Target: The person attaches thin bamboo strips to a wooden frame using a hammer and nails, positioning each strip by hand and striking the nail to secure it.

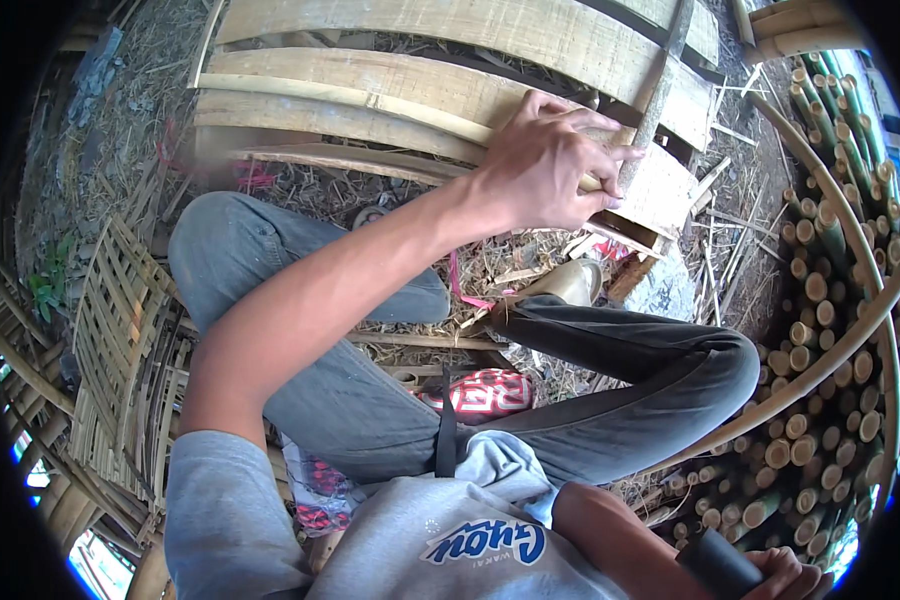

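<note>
My left hand point(555, 160) reaches across to the slatted wooden platform, its fingers curled around the end of a long thin bamboo strip point(370, 100). The strip runs leftward over the pale planks point(370, 72). Beside my fingertips a narrow wooden bar point(662, 85) crosses the planks. At the lower right edge, my right hand point(785, 575) is closed on a black cylindrical object point(718, 565); its far end and exact kind cannot be made out.
Cut bamboo poles point(810, 400) are stacked at the right, with a curved bamboo pole point(800, 385) in front. A woven bamboo panel point(120, 330) leans at the left. My bent legs frame a red-and-white patterned cloth point(490, 392). Shavings litter the ground.
</note>
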The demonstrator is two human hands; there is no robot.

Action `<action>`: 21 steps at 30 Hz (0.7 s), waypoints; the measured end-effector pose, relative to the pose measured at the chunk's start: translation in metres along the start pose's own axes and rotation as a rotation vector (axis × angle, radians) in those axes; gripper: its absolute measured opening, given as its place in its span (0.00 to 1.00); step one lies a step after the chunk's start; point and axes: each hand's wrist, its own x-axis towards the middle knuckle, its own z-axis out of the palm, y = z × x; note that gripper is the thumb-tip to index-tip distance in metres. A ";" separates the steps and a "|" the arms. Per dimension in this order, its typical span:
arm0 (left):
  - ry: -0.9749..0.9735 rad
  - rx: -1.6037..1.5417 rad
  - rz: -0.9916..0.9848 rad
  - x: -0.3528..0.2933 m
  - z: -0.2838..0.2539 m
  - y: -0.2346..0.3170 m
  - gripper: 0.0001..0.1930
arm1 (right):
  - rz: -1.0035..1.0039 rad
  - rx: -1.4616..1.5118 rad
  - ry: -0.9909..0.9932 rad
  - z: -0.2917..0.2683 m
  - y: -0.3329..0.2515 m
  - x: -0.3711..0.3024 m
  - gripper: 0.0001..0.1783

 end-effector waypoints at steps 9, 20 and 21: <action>0.014 0.024 -0.004 -0.002 -0.002 -0.003 0.05 | 0.202 0.329 -0.217 0.007 0.022 -0.015 0.43; -0.022 0.023 0.100 0.001 -0.007 0.003 0.04 | 1.184 -0.028 -0.050 0.070 0.093 -0.098 0.32; -0.016 0.034 0.074 -0.001 -0.010 0.002 0.04 | 1.231 -0.002 -0.157 0.073 0.100 -0.102 0.32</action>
